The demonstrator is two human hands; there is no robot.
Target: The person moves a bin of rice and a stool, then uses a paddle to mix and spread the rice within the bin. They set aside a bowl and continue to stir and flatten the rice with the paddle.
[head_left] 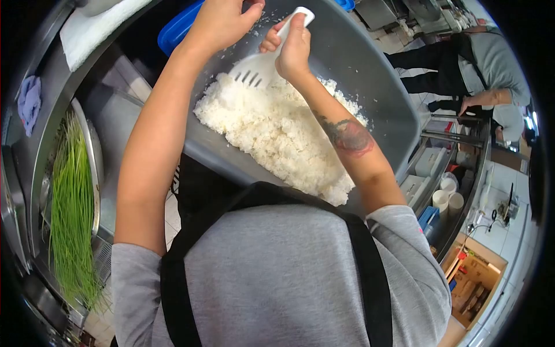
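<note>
A heap of white rice [283, 133] lies in a large grey tub [376, 75]. My right hand [293, 49] is wrapped round the handle of a white slotted paddle [254, 70], whose blade rests against the upper left part of the rice. My left hand [228, 23] is raised over the tub's upper left rim with its fingers curled, partly cut off by the frame's top edge. Whether anything is between those fingers is too small to tell. Loose grains stick to the tub's inner wall.
Long green stalks [72, 214] lie in a metal pan at the left. A white cloth [98, 29], a purple cloth [29, 105] and a blue container [173, 30] are at the upper left. Another person [462, 69] stands at the upper right, near shelves with white cups [448, 196].
</note>
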